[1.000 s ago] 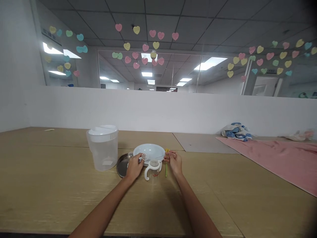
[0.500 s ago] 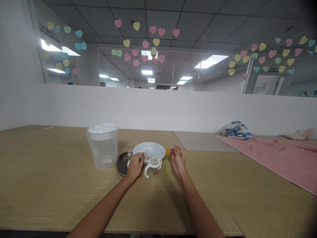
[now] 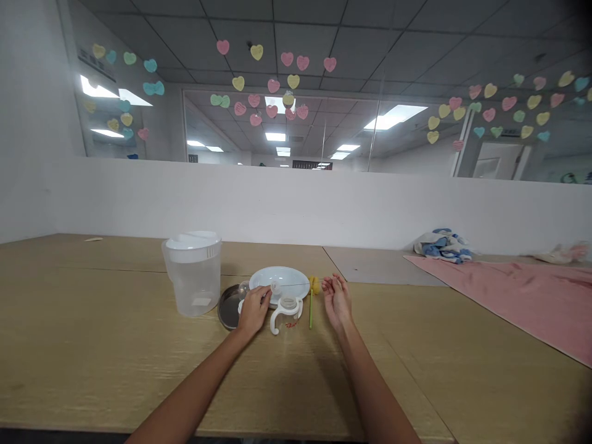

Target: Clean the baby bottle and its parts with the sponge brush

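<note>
My left hand (image 3: 254, 308) is closed on a small clear round part (image 3: 276, 288) above the white plate's near side. From that part a thin wire-like rod (image 3: 296, 284) runs across to my right hand (image 3: 337, 299), whose fingertips pinch its far end, palm turned up. Between my hands, a clear bottle (image 3: 290, 313) with red print stands uncapped in a white two-handled holder (image 3: 276, 314). Just left of my right hand are a green stick (image 3: 311, 311) and a yellow piece (image 3: 314, 284); whether they join I cannot tell.
Behind the bottle sits a white plate (image 3: 280, 271). A round dark metal dish (image 3: 228, 308) and a clear dome-shaped piece (image 3: 244, 288) are by my left hand. Farther left stands a lidded translucent pitcher (image 3: 194, 277). A pink cloth (image 3: 509, 290) and a blue-white cloth (image 3: 443, 245) lie right.
My right hand has shifted slightly right, away from my left, and more of the rod's length shows between them. The left hand keeps its place and hold.
</note>
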Tool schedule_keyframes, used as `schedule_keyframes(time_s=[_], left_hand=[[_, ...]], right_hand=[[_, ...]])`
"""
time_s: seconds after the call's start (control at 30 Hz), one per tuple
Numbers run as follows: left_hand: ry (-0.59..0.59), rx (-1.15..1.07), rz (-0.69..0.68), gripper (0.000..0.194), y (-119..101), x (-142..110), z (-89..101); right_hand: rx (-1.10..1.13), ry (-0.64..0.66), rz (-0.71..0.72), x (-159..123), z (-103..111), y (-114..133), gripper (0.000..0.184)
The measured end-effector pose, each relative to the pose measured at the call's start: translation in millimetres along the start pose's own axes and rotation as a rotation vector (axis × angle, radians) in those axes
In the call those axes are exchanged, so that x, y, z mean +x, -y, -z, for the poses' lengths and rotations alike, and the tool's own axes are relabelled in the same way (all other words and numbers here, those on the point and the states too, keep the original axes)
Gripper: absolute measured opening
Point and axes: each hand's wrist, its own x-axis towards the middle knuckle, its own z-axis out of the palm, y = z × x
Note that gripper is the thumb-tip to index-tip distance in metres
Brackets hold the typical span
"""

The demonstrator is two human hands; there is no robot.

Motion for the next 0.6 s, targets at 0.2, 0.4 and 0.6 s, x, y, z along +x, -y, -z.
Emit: schedule_keyframes(time_s=[0.2,0.4,0.6], left_hand=[[-0.005,-0.004,-0.013,0.033,0.5,0.1,0.1],[0.002,0.012,-0.02,0.032,-0.2,0.5,0.7],[0.02,0.047,-0.031,0.033,-3.7,0.3,3.4]], right_hand=[[-0.031,0.021,-0.009,-6.3,-6.9,2.3,0.029],[-0.074,0.052,0.023,-9.5,-11.3,4.7,0.031],[-0.066,0.07,0.005,-10.0,-11.7,7.5,0.033]])
